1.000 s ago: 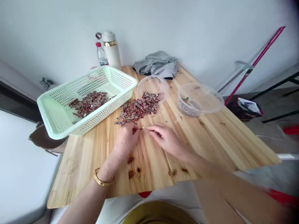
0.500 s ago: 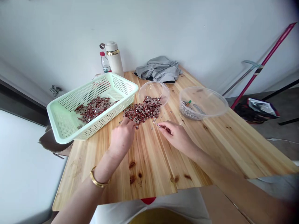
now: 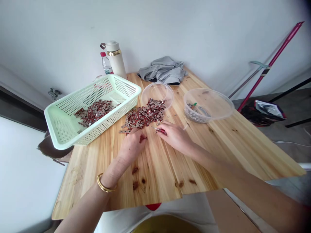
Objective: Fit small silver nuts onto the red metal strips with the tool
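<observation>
A heap of small reddish-brown strips with metal studs (image 3: 143,117) lies on the wooden table, partly on a clear plastic lid (image 3: 169,97). My left hand (image 3: 132,142) is closed in a pinch at the near edge of the heap. The dark tip of a small piece shows at its fingertips; the rest is hidden. To the right, my right hand (image 3: 173,136) grips a slim pointed tool with a red handle (image 3: 161,130), its thin metal tip pointing left toward my left hand. Whether the tip touches anything is hard to tell.
Left of the heap stands a pale green basket (image 3: 85,135) holding more strips. A clear tub (image 3: 209,103) with small metal bits and a green-tipped tool is at the right. Grey cloth (image 3: 162,69), a white flask (image 3: 116,61) and a plastic bottle (image 3: 106,64) sit at the back.
My left hand has drawn back from the heap toward me and turned, a small piece now showing at its fingertips. My right hand has moved left with the tool, closer to the left.
</observation>
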`<state>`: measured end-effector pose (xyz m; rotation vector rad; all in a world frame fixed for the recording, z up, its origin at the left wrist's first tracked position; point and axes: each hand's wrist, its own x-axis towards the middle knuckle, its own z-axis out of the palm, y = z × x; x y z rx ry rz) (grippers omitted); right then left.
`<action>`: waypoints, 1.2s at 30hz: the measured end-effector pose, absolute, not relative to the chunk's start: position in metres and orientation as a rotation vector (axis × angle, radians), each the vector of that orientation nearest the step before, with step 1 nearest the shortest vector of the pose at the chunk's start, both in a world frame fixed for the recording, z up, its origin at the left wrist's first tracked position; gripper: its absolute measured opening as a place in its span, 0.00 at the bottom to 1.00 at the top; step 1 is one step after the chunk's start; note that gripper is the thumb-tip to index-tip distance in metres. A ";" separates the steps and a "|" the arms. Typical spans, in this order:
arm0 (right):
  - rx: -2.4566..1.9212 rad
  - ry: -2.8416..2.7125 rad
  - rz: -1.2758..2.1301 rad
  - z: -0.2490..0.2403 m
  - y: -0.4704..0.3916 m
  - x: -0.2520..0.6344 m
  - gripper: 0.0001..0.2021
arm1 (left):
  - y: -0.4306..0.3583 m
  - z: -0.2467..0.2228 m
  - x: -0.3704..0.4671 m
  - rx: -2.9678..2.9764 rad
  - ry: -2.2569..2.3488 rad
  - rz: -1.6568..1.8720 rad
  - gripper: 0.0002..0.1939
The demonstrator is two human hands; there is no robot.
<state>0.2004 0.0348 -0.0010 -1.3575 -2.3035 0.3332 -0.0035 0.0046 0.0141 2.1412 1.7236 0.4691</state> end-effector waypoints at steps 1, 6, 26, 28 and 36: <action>-1.361 -2.346 0.314 0.001 0.037 0.199 0.04 | 0.004 0.013 -0.004 2.134 1.703 0.491 0.04; -1.415 -2.685 0.014 0.016 0.039 0.188 0.07 | -0.001 0.010 -0.002 2.143 1.696 0.561 0.05; -1.262 -2.568 0.152 -0.003 0.037 0.206 0.05 | -0.004 -0.004 -0.007 2.099 1.546 0.786 0.09; -1.219 -2.527 0.193 -0.010 0.028 0.212 0.05 | -0.005 -0.004 -0.007 2.113 1.540 0.774 0.09; -1.227 -2.300 0.429 0.004 0.011 0.224 0.06 | -0.007 -0.002 -0.007 2.145 1.552 0.723 0.09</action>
